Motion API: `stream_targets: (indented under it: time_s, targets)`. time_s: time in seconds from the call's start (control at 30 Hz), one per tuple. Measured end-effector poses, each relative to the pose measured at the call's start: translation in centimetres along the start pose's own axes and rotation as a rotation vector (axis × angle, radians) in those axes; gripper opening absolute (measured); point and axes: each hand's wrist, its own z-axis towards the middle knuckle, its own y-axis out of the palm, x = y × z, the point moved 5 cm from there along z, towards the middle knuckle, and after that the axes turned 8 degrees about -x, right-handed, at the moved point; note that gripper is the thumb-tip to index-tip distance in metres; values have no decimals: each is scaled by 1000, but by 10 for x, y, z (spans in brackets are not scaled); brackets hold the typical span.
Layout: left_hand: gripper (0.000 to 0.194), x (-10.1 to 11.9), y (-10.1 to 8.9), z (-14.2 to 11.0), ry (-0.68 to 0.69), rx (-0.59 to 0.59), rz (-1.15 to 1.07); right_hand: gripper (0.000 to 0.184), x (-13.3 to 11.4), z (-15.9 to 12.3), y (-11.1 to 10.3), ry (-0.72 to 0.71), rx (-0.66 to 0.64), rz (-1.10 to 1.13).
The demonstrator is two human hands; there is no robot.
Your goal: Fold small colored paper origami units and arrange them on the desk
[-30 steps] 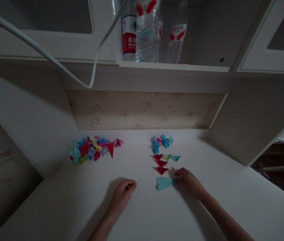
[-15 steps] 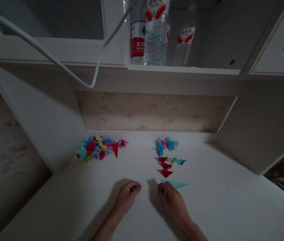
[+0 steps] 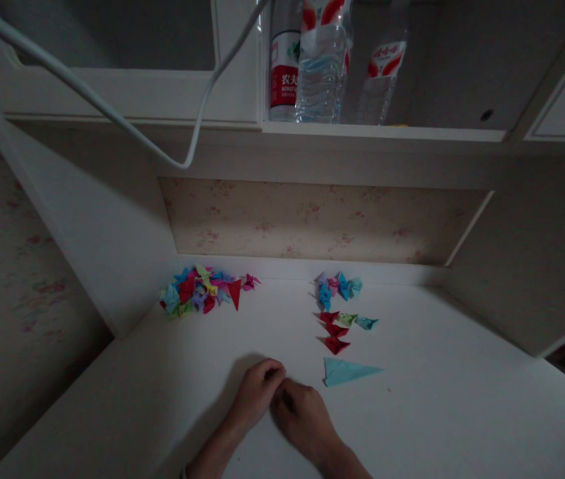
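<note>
My left hand (image 3: 259, 391) rests on the white desk (image 3: 437, 399) with its fingers curled under. My right hand (image 3: 300, 416) lies beside it, touching it, fingers also curled; whether either holds anything is hidden. A light blue folded paper triangle (image 3: 347, 371) lies flat just right of my hands, untouched. Behind it stand three small red folded pieces (image 3: 334, 330) in a row, with a green (image 3: 347, 319) and a teal one (image 3: 366, 323) beside them. A small cluster of blue and pink folded pieces (image 3: 337, 287) sits farther back.
A heap of many-coloured folded paper pieces (image 3: 201, 293) lies at the back left by the side panel. Water bottles (image 3: 322, 63) stand on the shelf above. A white cable (image 3: 113, 120) hangs across the upper left.
My right hand let go of the light blue triangle and moved left to meet my left hand. The triangle now lies alone. The view shifted slightly left.
</note>
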Motion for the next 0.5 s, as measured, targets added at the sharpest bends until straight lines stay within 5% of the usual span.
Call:
stream_targets:
  time_s: [0.5]
  targets:
    - [20,3,-1,-4,12,-4,65,14,-4,0,0,-12,-42,-79]
